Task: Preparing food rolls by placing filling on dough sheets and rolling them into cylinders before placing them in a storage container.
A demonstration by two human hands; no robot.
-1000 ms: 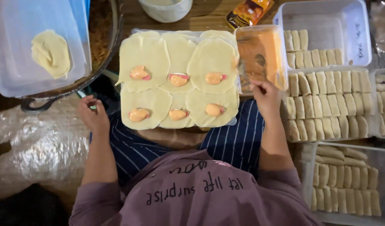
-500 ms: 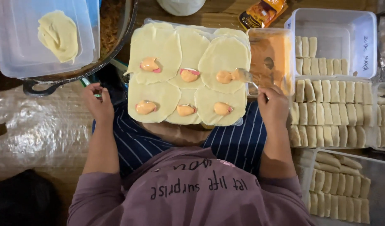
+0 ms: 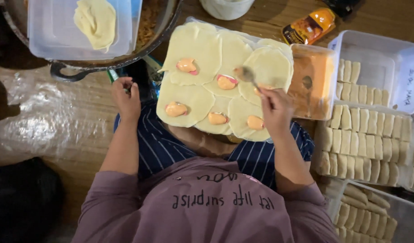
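Seen from above, a person sits with a board [image 3: 189,49] across the lap, covered with six pale round dough wrappers [image 3: 202,49] in two rows of three. The right hand [image 3: 275,108] is closed around the handle of a small spoon [image 3: 247,74], whose bowl hovers over the far right wrapper. Five wrappers carry a dab of orange-pink sauce: the three nearer ones and the far left and far middle. Whether the far right wrapper already has its dab cannot be told, since spoon and hand cover its centre; it appears to be the last one to fill. The left hand [image 3: 127,96] rests curled at the left of the board, fingers loosely closed; whether it grips anything cannot be told. Just right of the board stands a clear tub of orange sauce [image 3: 312,83]. Further right, white trays [image 3: 396,54] hold rows of finished rolled pieces. At far left, one spare wrapper lies in a clear container [image 3: 49,31] set on a large pan [image 3: 103,63].
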